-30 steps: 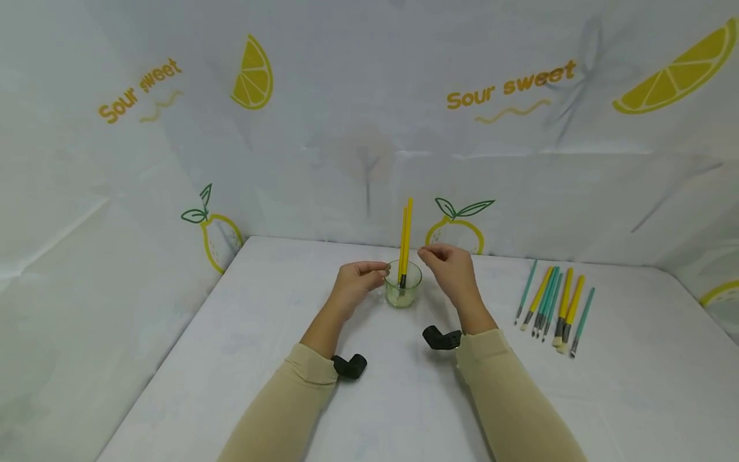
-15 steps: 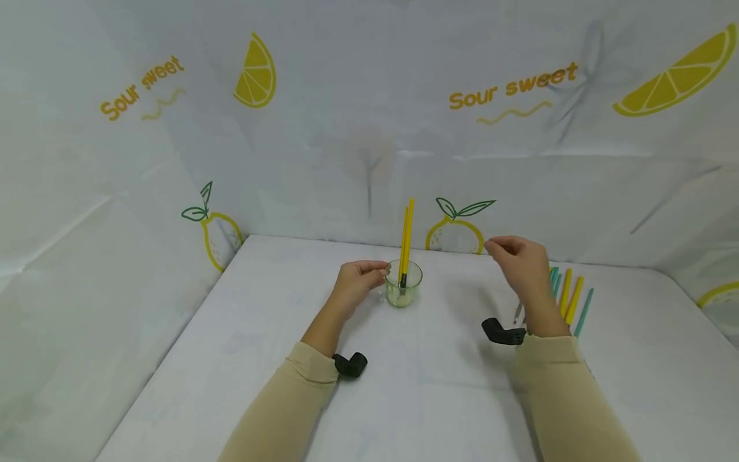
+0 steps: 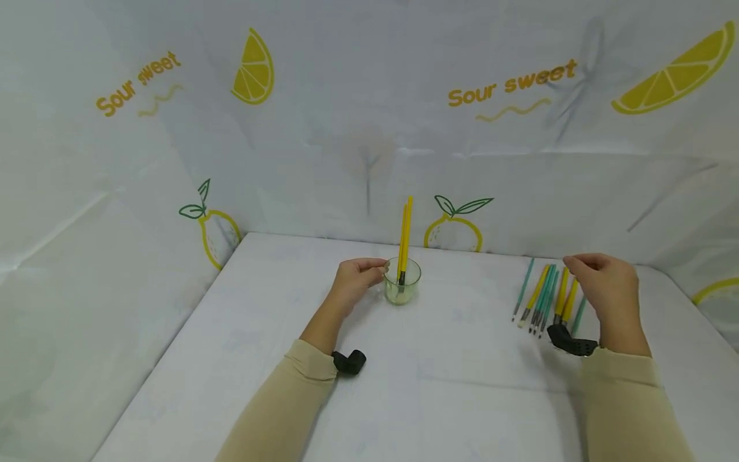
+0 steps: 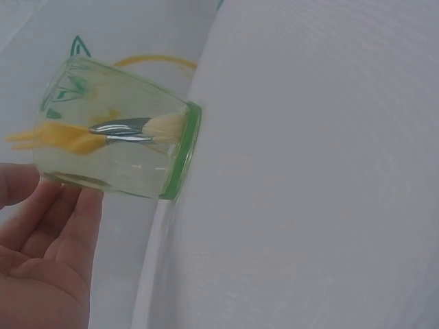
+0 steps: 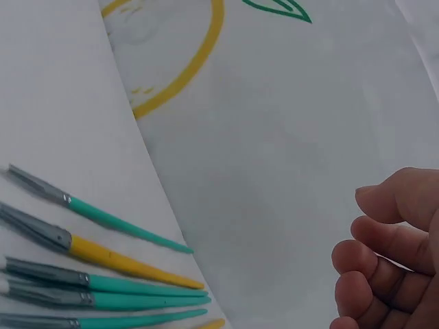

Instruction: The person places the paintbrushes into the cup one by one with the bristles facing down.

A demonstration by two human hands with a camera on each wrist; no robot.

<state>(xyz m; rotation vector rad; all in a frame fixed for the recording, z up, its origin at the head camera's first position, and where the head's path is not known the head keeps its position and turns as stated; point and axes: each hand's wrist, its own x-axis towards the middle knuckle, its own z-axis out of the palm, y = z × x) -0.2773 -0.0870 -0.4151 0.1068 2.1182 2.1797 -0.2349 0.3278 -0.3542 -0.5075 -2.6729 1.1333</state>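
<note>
A clear, green-tinted glass [image 3: 392, 294] stands upright on the table with two yellow-handled paintbrushes [image 3: 406, 234] in it, bristles down. My left hand [image 3: 355, 282] pinches the glass at its left rim; the left wrist view shows thumb and fingers [image 4: 79, 226] at the rim and a pale bristle head [image 4: 164, 128] near the base. Above the right-hand row of loose paintbrushes hovers my right hand [image 3: 609, 289], holding nothing. Its fingers are loosely curled with the thumb apart from them in the right wrist view. Turquoise brushes [image 5: 130, 225] and a yellow brush [image 5: 130, 262] lie below it.
A white cloth covers the table [image 3: 462, 410], and a white backdrop [image 3: 323, 179] with printed lemons rises behind its far edge. Several brushes lie side by side at the right, partly hidden by my right hand and its black wrist camera [image 3: 570, 342].
My right hand has moved rightward from beside the glass to above the loose brushes. The left hand stays at the glass, and the two brushes inside stay put.
</note>
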